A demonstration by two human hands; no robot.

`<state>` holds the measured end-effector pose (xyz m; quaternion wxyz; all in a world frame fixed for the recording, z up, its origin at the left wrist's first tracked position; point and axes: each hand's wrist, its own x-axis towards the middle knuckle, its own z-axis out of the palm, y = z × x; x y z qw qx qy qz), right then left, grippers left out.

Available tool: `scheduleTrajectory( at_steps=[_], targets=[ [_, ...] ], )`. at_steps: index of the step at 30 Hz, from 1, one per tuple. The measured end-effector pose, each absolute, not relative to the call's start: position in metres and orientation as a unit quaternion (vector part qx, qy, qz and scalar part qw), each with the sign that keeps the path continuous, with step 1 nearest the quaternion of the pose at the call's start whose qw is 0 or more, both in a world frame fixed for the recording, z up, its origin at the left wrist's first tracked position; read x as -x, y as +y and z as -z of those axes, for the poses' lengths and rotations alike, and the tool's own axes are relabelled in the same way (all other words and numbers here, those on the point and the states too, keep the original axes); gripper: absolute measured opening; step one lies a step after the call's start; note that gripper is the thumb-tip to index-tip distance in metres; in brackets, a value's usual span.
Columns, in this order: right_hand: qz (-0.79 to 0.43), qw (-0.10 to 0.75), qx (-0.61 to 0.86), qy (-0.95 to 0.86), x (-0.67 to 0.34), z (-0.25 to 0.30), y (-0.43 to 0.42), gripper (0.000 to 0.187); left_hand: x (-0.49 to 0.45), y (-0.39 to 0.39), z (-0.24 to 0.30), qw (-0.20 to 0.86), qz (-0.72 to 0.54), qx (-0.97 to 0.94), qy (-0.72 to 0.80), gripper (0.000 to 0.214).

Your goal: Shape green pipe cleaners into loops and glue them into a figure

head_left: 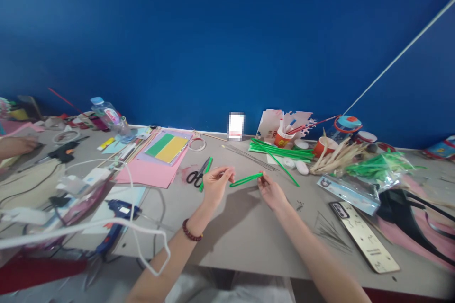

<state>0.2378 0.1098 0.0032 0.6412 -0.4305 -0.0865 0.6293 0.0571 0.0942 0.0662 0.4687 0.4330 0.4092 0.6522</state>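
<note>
Over the middle of the table a folded green pipe cleaner (246, 180) is pinched at its right end by my right hand (272, 191). Its bent left end sticks out beside the fingertips of my left hand (214, 187). The fingers of that hand are drawn together, and whether they hold anything is hidden. Black scissors (196, 178) lie just left of my left hand, with a short green strip (201, 185) under or beside them. Behind my right hand is a bundle of green pipe cleaners (289, 151), one stem slanting toward me.
A blue glue gun (115, 227), white cables (142, 227) and pink paper (149, 173) lie to the left. At right are a phone (366, 236), a black tool (405, 213) and paper cups (284, 140). Another person's hand (17, 147) shows far left.
</note>
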Motion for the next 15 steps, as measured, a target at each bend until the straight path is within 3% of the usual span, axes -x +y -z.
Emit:
scheduleTrajectory(
  at_steps=[5, 10, 15],
  targets=[
    [-0.622, 0.651, 0.424, -0.098, -0.245, -0.005, 0.113, 0.01, -0.052, 0.108, -0.055, 0.472, -0.645, -0.42, 0.43, 0.028],
    [-0.64, 0.652, 0.398, -0.083, -0.241, -0.011, 0.11, 0.009, -0.059, 0.107, -0.046, 0.474, -0.579, -0.539, 0.385, 0.056],
    [-0.642, 0.653, 0.394, -0.079, -0.242, -0.014, 0.109, 0.007, -0.065, 0.1, -0.045, 0.501, -0.5, -0.579, 0.405, 0.027]
  ],
)
